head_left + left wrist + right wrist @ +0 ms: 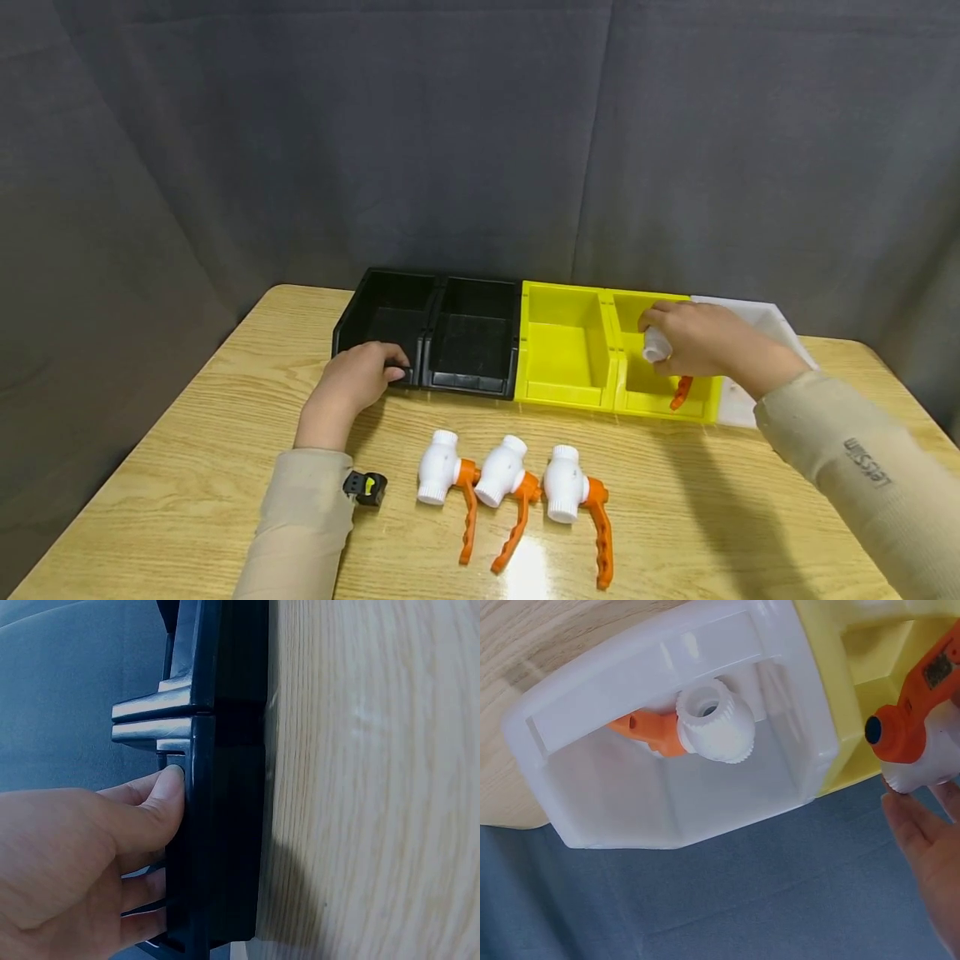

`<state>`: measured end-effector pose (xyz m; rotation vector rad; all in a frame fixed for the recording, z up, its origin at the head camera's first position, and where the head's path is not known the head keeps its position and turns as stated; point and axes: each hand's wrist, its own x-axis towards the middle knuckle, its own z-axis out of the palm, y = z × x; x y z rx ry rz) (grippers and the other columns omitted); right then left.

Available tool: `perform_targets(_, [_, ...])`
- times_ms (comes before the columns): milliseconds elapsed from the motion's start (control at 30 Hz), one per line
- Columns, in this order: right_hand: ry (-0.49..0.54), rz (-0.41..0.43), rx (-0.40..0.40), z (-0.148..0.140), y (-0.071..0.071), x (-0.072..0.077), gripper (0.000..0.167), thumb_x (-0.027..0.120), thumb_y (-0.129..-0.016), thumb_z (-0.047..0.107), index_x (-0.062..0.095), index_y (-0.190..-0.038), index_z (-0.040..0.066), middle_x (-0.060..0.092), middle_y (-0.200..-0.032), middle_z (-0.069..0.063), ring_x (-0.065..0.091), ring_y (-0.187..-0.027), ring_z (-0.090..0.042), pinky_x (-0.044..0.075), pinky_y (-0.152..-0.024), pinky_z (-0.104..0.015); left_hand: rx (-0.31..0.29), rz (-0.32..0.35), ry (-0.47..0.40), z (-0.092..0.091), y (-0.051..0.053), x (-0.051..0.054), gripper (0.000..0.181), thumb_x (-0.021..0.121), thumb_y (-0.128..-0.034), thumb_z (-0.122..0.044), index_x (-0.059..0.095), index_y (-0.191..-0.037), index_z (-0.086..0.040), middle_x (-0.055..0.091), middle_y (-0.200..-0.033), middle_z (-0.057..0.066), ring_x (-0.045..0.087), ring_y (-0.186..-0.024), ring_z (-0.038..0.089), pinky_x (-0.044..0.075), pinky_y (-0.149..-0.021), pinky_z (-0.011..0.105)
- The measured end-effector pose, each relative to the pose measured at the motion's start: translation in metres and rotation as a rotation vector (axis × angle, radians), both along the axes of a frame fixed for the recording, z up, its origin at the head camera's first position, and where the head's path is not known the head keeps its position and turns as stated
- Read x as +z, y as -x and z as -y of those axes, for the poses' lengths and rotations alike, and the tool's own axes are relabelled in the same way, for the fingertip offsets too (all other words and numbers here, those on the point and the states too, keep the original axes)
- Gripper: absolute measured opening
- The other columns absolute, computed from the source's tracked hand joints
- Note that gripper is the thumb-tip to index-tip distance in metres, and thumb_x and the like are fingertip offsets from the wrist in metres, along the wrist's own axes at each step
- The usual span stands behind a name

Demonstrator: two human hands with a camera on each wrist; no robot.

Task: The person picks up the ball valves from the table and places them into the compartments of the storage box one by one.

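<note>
My right hand (693, 337) holds a white ball valve (656, 344) with an orange handle above the right yellow bin (663, 408). In the right wrist view, the fingers of that hand (930, 847) lie against its white body, and the orange handle (922, 690) faces the camera. My left hand (356, 375) grips the front rim of the left black bin (381, 275); the left wrist view has the thumb (169, 787) pressed on that rim. Several fingers are partly hidden behind it.
Three more white ball valves (437, 467) with orange handles lie in a row on the wooden table (187, 467). Another valve (720, 727) sits in the white bin (667, 656). A second black bin (468, 383) and a second yellow bin (562, 396) stand between the hands.
</note>
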<state>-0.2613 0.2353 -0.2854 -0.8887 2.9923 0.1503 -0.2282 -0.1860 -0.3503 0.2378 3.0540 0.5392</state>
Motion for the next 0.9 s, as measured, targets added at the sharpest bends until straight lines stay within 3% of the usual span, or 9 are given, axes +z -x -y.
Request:
perform_targets(233, [-0.011, -0.044, 0.023, -0.001, 0.009, -0.006, 0.046, 0.083, -0.074, 0.022, 0.065, -0.114, 0.005, 0.063, -0.107, -0.009, 0.058, -0.089, -0.031, 0.05, -0.079, -0.05, 0.001, 0.0, 0.005, -0.002, -0.002, 0.0, 0.019, 0.062, -0.0986, -0.018, 0.072, -0.113, -0.013, 0.068, -0.118, 0.012, 0.062, -0.109, 0.032, 0.047, -0.093, 0.051])
perform_targets(900, [-0.029, -0.056, 0.022, -0.004, 0.028, -0.014, 0.044, 0.087, -0.072, 0.013, 0.067, -0.11, 0.004, 0.066, -0.105, -0.01, 0.061, -0.09, -0.032, 0.049, -0.087, -0.053, -0.004, -0.006, -0.002, -0.006, -0.003, 0.001, 0.019, 0.062, -0.0981, -0.019, 0.072, -0.113, -0.013, 0.068, -0.118, 0.012, 0.063, -0.108, 0.033, 0.048, -0.092, 0.052])
